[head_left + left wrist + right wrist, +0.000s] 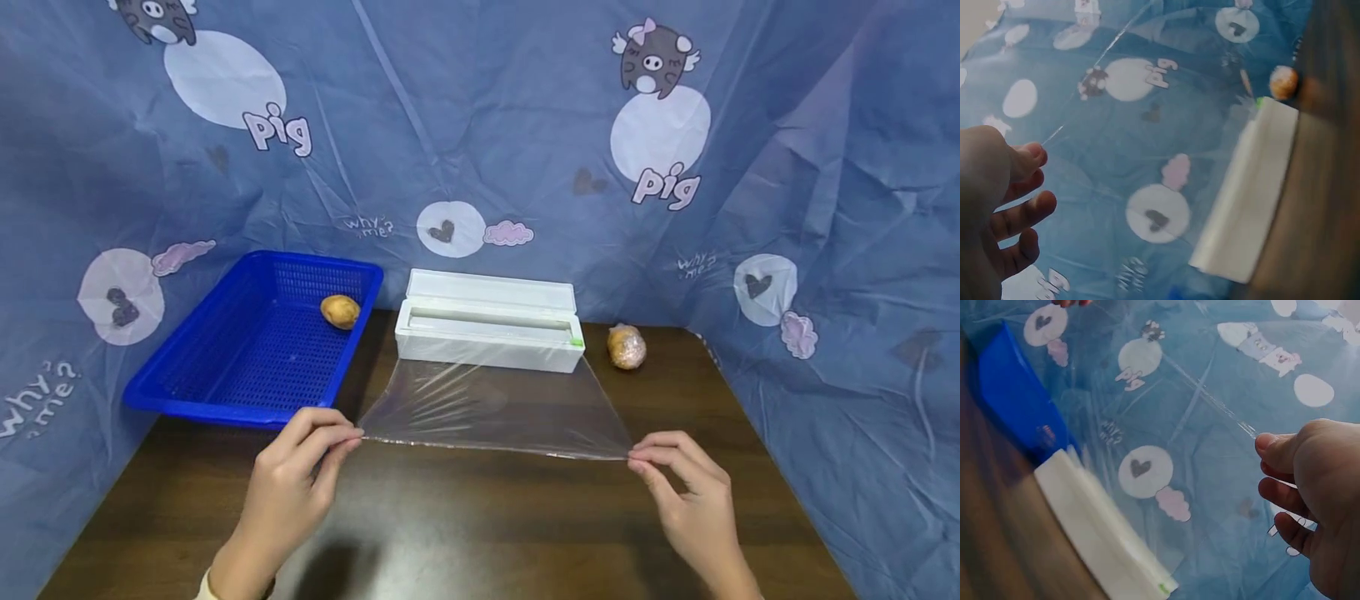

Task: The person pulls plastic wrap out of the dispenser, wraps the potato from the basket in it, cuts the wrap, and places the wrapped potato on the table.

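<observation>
A sheet of clear plastic wrap (495, 408) stretches toward me from a white cling film box (487, 342) whose lid (491, 292) stands raised at the back. My left hand (292, 483) pinches the sheet's near left corner between thumb and fingers. At the near right corner my right hand (693, 496) pinches the film in the same way. Both wrist views show the film's edge running taut from the fingertips. A potato wrapped in film (627, 347) lies to the right of the box. Another potato (340, 312), unwrapped, rests in the blue basket (330, 392).
The basket stands at the left on a dark wooden table (480, 533). A blue patterned cloth (480, 125) hangs behind the table and along both sides. A small green piece (577, 342) sits at the box's right end.
</observation>
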Tool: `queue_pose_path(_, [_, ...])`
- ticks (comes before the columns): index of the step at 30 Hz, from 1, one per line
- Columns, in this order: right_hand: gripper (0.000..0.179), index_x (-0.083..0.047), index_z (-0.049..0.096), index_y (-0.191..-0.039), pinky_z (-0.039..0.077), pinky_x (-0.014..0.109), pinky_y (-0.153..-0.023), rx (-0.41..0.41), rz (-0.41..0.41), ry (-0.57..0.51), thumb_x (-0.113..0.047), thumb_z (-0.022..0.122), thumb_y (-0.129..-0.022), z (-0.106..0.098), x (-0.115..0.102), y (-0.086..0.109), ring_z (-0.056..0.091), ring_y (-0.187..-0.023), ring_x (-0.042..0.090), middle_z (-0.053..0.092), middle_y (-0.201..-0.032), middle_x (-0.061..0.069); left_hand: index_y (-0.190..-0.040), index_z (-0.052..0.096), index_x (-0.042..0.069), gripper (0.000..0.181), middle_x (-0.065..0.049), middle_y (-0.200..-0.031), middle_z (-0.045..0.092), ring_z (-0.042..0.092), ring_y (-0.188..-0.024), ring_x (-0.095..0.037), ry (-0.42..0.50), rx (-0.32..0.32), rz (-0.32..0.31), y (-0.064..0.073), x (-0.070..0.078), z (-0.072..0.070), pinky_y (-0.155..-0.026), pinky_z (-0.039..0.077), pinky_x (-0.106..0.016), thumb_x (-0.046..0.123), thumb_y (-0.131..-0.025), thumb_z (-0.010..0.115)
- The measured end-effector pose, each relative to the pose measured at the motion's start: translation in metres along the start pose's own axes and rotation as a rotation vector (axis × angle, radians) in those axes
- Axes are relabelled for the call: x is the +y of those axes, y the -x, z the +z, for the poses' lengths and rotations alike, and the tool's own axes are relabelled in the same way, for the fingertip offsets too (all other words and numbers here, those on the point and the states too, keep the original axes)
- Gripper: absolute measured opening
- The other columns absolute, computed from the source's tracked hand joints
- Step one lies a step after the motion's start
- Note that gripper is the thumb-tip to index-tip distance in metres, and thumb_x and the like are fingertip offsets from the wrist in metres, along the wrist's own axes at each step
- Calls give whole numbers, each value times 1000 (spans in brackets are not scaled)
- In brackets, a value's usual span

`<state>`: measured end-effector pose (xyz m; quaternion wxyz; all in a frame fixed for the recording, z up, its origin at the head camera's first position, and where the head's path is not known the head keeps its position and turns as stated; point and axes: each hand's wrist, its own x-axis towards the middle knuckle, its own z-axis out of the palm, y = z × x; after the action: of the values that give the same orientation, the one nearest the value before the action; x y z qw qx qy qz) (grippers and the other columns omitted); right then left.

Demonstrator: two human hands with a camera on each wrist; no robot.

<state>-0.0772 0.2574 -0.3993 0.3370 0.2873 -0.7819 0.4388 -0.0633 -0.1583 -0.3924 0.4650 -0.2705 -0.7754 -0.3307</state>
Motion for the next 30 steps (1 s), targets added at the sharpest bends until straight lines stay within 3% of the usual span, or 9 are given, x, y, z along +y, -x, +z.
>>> queue_pose_path(8, [37, -3, 73, -91, 49, 15, -91, -118, 110, 5, 27, 73, -70, 4, 15, 47, 65, -96, 7, 68, -98, 5, -84, 73, 9, 40, 1, -92, 64, 63, -72, -11, -61, -135, -30, 47, 2, -1, -68, 51, -18, 34, -106, 51])
queue_pose_path(13, [37, -2, 73, -93, 48, 14, -91, -136, 102, 20, 26, 74, -68, 10, 26, 73, 66, -92, 10, 68, -96, 2, -85, 72, 11, 42, 1, -93, 64, 64, -73, -15, -136, -254, -39, 69, 0, 6, -65, 53, -31, 35, -108, 46])
queue_pose_path(15, [29, -4, 73, -92, 49, 14, -89, -128, 82, 31, 18, 76, -74, 14, 30, 81, 66, -91, 11, 68, -95, 2, -84, 71, 13, 44, 1, -93, 64, 65, -75, -18, -174, -292, -36, 76, 0, 8, -66, 53, -35, 36, -108, 44])
queue_pose_path(18, [2, -8, 74, -91, 48, 12, -85, -129, 54, 73, -8, 75, -88, 18, 35, 90, 65, -87, 12, 67, -94, 2, -83, 70, 14, 47, 1, -93, 63, 64, -75, -19, -206, -326, -24, 84, -1, 10, -65, 52, -38, 38, -109, 39])
queue_pose_path(20, [18, -10, 74, -89, 47, 12, -82, -146, 36, 124, -26, 66, -95, 21, 37, 95, 64, -84, 12, 67, -94, 0, -82, 70, 16, 50, 2, -93, 63, 63, -74, -17, -222, -351, -20, 89, -2, 12, -64, 52, -37, 40, -110, 36])
queue_pose_path(23, [37, -12, 74, -86, 46, 17, -79, -189, 5, 234, -39, 54, -101, 25, 40, 101, 63, -84, 15, 66, -96, -3, -81, 71, 16, 36, 4, -93, 63, 62, -74, -13, -225, -413, -31, 97, -3, 15, -62, 53, -35, 34, -104, 50])
queue_pose_path(27, [47, -9, 75, -82, 45, 29, -79, -235, -63, 318, -40, 48, -105, 34, 46, 111, 65, -86, 20, 69, -101, 0, -80, 72, 14, 4, 2, -96, 64, 63, -74, -11, -243, -507, -39, 108, -4, 18, -61, 56, -33, 18, -80, 73])
queue_pose_path(30, [46, -8, 76, -83, 45, 32, -77, -267, -113, 322, -36, 48, -106, 40, 54, 121, 66, -84, 20, 71, -100, 1, -81, 72, 13, 7, 0, -101, 66, 65, -77, -14, -268, -557, -9, 115, -7, 21, -63, 57, -34, 12, -75, 75])
